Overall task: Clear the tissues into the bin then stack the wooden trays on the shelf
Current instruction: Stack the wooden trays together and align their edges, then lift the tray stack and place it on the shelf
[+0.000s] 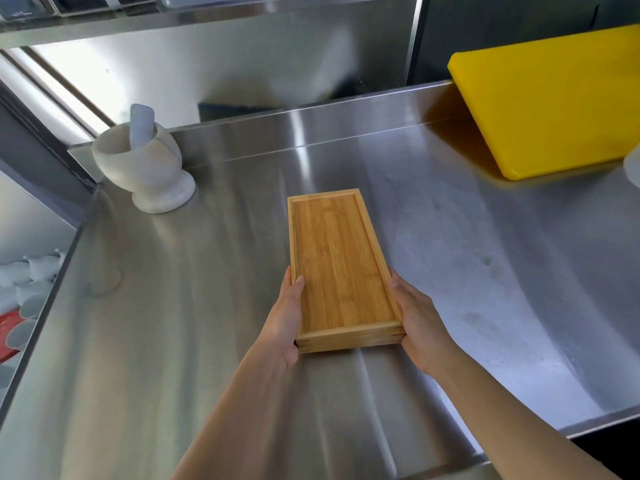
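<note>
The stack of wooden trays (341, 268) is held over the steel counter (207, 306), to the right of the marble mortar (145, 168) and below-left of the yellow cutting board (554, 109). The upper trays could slide off if the stack is tilted, since only the near end is gripped. That end is clasped between the left hand (285, 317), thumb over the rim, and the right hand (417, 317), fingers curled underneath.

Mortar (145, 168), pestle (141, 124), yellow board (554, 112)

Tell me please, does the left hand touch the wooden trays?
Touching. The head view shows the left hand pressed against the left side of the wooden trays, with its thumb lying over the rim.
</note>
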Demonstrator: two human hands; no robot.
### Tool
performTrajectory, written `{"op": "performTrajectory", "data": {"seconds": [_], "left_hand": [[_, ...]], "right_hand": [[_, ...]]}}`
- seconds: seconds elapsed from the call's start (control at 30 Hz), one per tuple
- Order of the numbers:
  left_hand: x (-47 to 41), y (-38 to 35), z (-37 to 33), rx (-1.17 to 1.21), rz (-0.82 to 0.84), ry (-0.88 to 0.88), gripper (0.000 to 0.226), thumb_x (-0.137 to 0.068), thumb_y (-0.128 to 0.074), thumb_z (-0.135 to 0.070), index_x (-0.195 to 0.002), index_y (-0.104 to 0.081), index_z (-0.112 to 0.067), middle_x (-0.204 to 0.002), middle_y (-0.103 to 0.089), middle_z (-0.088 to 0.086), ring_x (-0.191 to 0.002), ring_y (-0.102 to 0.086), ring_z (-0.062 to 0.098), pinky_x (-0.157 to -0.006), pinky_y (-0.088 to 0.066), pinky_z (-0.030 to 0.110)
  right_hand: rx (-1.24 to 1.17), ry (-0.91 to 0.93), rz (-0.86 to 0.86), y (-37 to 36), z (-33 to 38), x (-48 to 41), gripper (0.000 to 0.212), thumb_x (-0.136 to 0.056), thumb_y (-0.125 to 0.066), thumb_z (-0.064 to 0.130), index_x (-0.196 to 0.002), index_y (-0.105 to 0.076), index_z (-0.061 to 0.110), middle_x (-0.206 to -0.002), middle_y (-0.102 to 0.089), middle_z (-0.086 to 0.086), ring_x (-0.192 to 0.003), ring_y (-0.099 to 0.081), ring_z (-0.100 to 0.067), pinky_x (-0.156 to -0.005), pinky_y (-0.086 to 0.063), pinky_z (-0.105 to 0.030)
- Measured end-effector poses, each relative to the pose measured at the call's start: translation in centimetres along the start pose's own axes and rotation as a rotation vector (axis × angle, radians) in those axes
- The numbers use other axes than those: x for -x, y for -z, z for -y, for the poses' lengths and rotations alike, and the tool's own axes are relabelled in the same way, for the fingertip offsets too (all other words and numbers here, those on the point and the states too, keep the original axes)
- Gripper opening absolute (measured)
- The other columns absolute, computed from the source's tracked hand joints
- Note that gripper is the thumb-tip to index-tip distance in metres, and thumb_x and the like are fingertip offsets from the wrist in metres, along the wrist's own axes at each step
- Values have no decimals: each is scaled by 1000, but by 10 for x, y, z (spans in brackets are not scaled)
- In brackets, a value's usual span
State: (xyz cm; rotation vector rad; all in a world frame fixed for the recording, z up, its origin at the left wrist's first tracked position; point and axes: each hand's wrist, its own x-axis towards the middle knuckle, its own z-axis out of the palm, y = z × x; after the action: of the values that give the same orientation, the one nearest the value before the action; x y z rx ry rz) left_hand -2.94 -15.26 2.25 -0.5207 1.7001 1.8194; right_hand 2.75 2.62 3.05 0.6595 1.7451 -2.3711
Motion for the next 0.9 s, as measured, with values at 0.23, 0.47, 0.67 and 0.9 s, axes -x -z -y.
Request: {"op": "performTrajectory", "data": {"seconds": [0.23, 0.47, 0.67, 0.9], "left_hand": [[-1, -8, -12, 49, 1, -64, 42, -87, -39, -54, -129, -37, -54, -138, -48, -7, -124, -45, 24, -108, -28, 55], [-8, -27, -53, 47, -22, -102, 40, -89, -37, -53, -129, -37, -54, -136, -49, -4, -121, -46, 26, -106, -30, 58], [-17, -49, -133, 74, -74, -223, 37, -89, -39, -55, -127, -41, -52, -126, -53, -4, -110, -52, 24, -100, -37, 57], [-38, -75, -272, 114, -124, -386, 32, -90, -40, -53, -121, -46, -47, -116, -56, -4, -104, -52, 25, -97, -39, 55]], "right_hand": [[38, 40, 10, -1, 8, -5, 41, -95, -38, 33, -134, -42, 21, -131, -55, -3, -118, -53, -17, -107, -36, -43], [79, 102, 14, 2, 45, -30, 31, -92, -40, 39, -119, -54, 33, -113, -65, 4, -103, -61, -14, -95, -47, -38], [119, 234, 55, -5, 114, -68, 45, -70, -47, 61, -107, -61, 40, -100, -71, 9, -95, -66, -12, -80, -52, -34], [106, 368, 39, -33, 237, -137, 21, -76, -48, 62, -82, -64, 51, -85, -73, 10, -85, -68, -16, -70, -52, -37]]}}
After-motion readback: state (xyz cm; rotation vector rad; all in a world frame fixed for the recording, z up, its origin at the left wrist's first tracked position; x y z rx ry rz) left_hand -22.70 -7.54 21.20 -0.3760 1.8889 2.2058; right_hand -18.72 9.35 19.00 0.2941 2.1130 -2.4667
